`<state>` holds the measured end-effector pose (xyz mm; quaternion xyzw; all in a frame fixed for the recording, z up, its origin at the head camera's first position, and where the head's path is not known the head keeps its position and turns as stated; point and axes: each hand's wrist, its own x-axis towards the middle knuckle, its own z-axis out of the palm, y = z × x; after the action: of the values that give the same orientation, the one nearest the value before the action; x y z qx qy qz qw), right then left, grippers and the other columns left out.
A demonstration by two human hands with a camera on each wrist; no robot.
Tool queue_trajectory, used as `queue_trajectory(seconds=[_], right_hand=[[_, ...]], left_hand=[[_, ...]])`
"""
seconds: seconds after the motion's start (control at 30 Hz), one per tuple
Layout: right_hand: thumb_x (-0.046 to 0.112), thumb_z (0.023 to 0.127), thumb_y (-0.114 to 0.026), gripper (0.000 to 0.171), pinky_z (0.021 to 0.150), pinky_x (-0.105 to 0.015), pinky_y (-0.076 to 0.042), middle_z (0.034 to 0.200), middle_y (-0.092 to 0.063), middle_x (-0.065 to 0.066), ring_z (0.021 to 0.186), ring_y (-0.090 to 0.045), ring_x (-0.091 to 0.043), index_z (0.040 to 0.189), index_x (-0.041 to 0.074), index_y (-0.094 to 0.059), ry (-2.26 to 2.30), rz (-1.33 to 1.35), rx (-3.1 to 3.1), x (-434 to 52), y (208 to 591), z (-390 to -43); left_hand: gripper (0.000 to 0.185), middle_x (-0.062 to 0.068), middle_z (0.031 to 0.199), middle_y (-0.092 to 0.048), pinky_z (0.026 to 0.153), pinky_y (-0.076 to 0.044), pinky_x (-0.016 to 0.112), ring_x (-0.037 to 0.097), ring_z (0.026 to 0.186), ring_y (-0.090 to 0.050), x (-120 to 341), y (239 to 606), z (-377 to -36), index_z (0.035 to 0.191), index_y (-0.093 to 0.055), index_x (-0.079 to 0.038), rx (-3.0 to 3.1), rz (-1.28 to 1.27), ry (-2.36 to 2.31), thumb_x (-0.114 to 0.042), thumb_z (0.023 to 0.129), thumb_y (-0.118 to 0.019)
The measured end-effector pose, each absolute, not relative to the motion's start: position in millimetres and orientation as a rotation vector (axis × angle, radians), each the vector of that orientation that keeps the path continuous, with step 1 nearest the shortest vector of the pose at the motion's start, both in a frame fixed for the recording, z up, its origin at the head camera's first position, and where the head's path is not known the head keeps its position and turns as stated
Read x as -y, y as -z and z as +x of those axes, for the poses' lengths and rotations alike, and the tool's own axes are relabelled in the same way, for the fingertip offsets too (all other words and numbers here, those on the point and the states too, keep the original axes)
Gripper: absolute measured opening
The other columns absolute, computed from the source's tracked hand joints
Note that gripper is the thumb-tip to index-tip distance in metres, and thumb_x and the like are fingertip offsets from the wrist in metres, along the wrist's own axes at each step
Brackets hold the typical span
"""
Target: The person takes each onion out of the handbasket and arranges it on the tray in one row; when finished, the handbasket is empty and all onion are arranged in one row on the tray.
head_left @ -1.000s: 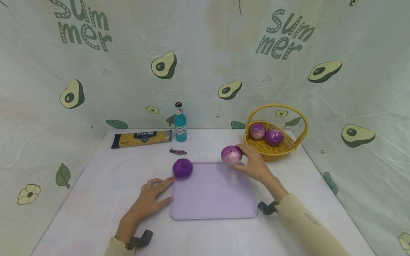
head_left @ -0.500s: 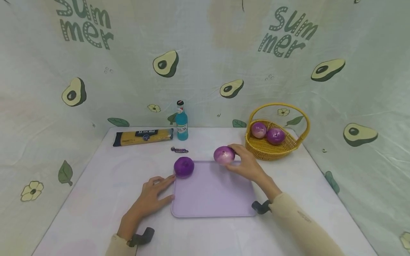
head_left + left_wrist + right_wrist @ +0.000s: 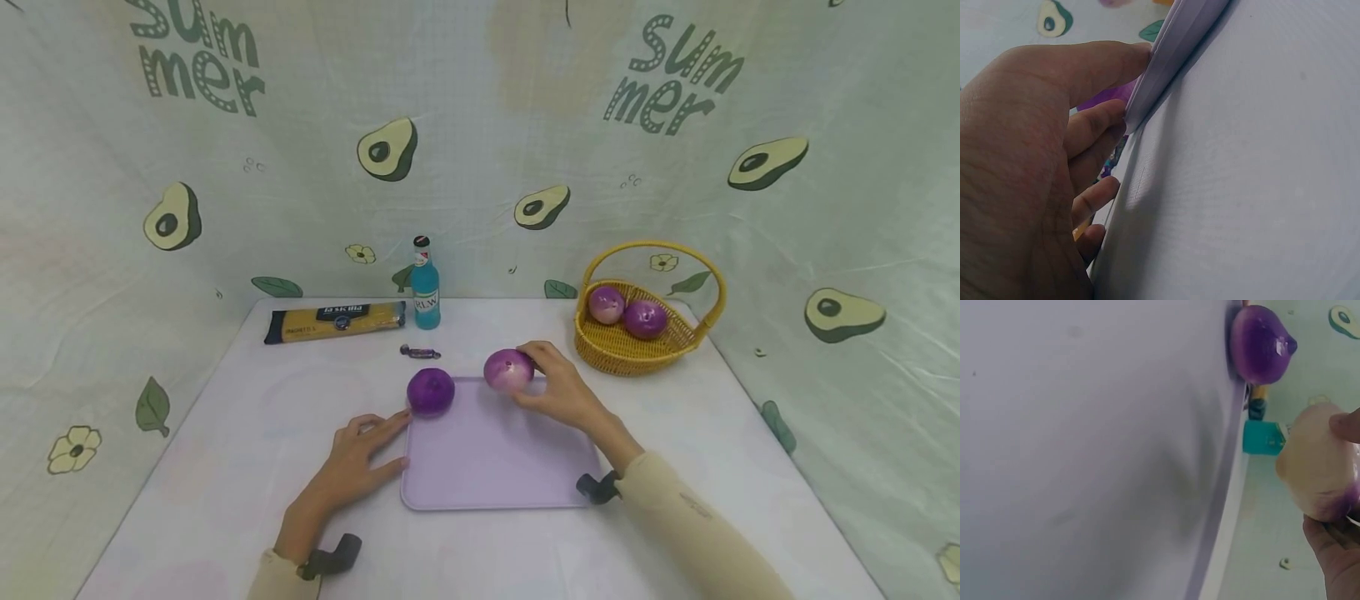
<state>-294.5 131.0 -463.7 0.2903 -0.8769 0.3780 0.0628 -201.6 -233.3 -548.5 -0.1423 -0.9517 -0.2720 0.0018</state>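
Printed cloth [image 3: 465, 83] hangs behind. My right hand [image 3: 564, 390] pinches an onion [image 3: 506, 371] near the tray [image 3: 495, 467]; my left hand [image 3: 348, 467], fingers apart, touches its edge. I judge smooth skin could slip that pinch

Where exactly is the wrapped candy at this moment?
In the head view, the wrapped candy lies on the table left of centre, between the blue bottle behind it and the purple onion at the far left corner of the tray.

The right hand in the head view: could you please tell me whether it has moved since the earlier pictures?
Yes: the right hand, holding a purple onion, has moved left, away from the yellow basket.
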Motion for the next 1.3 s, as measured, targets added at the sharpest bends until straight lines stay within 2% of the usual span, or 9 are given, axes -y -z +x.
queue_trajectory(seconds=[0.13, 0.3, 0.47, 0.7, 0.87, 1.1, 1.3], right_hand=[[0.02, 0.077, -0.087, 0.07, 0.102, -0.034, -0.045, 0.135, -0.051, -0.004, 0.122, -0.055, -0.021, 0.137, 0.006, -0.054, -1.133, 0.872, 2.673, -125.7, 465.3, -294.5], [0.018, 0.077, -0.087, 0.072, 0.102, -0.036, -0.045, 0.136, -0.05, -0.006, 0.124, -0.055, -0.024, 0.139, 0.004, -0.053, -1.143, 0.856, 2.706, -119.7, 465.1, -294.3], [0.023, 0.078, -0.087, 0.073, 0.103, -0.036, -0.045, 0.138, -0.051, -0.006, 0.125, -0.054, -0.024, 0.14, 0.005, -0.053, -1.116, 0.837, 2.747, -115.6, 464.4, -294.2], [0.028, 0.079, -0.086, 0.075, 0.105, -0.045, -0.042, 0.142, -0.05, -0.006, 0.128, -0.051, -0.028, 0.142, 0.008, -0.052, -1.084, 0.841, 2.777, -111.4, 467.4, -294.8], [0.026, 0.078, -0.087, 0.074, 0.104, -0.044, -0.044, 0.142, -0.051, -0.007, 0.127, -0.053, -0.028, 0.141, 0.008, -0.053, -1.103, 0.856, 2.773, -107.3, 469.9, -295.9], [0.031, 0.078, -0.087, 0.075, 0.106, -0.049, -0.04, 0.147, -0.05, -0.009, 0.133, -0.049, -0.03, 0.142, 0.009, -0.054, -1.069, 0.849, 2.807, -101.5, 471.9, -295.6], [0.032, 0.079, -0.087, 0.074, 0.105, -0.047, -0.042, 0.147, -0.05, -0.011, 0.128, -0.053, -0.029, 0.142, 0.01, -0.054, -1.055, 0.85, 2.817, -100.0, 474.0, -297.3]], left_hand=[[0.069, -0.016, 0.152, -0.045, 0.103, -0.024, 0.055, 0.029, 0.136, -0.031, 233.3, 548.0, -201.0, 0.153, -0.04, -0.039, 2.977, -0.459, 0.861, -0.059, 0.091, -0.063], [0.069, -0.017, 0.152, -0.044, 0.104, -0.024, 0.055, 0.029, 0.137, -0.031, 232.7, 545.5, -200.1, 0.153, -0.04, -0.04, 2.984, -0.457, 0.868, -0.059, 0.091, -0.064], [0.07, -0.017, 0.153, -0.043, 0.104, -0.024, 0.055, 0.029, 0.138, -0.031, 233.9, 545.2, -200.7, 0.153, -0.039, -0.04, 2.987, -0.461, 0.853, -0.06, 0.091, -0.063], [0.07, -0.017, 0.153, -0.043, 0.105, -0.024, 0.055, 0.029, 0.138, -0.031, 234.4, 546.9, -201.7, 0.153, -0.039, -0.041, 2.99, -0.46, 0.845, -0.061, 0.091, -0.062], [0.07, -0.015, 0.152, -0.045, 0.104, -0.024, 0.056, 0.029, 0.138, -0.031, 234.4, 547.0, -201.7, 0.153, -0.039, -0.041, 2.985, -0.46, 0.851, -0.061, 0.091, -0.062], [0.07, -0.015, 0.151, -0.046, 0.104, -0.025, 0.056, 0.03, 0.137, -0.031, 234.0, 547.0, -201.6, 0.153, -0.039, -0.042, 2.988, -0.446, 0.854, -0.061, 0.091, -0.062], [0.069, -0.016, 0.152, -0.045, 0.104, -0.024, 0.055, 0.028, 0.137, -0.031, 233.9, 547.7, -201.7, 0.153, -0.04, -0.041, 2.986, -0.446, 0.868, -0.061, 0.091, -0.063]])
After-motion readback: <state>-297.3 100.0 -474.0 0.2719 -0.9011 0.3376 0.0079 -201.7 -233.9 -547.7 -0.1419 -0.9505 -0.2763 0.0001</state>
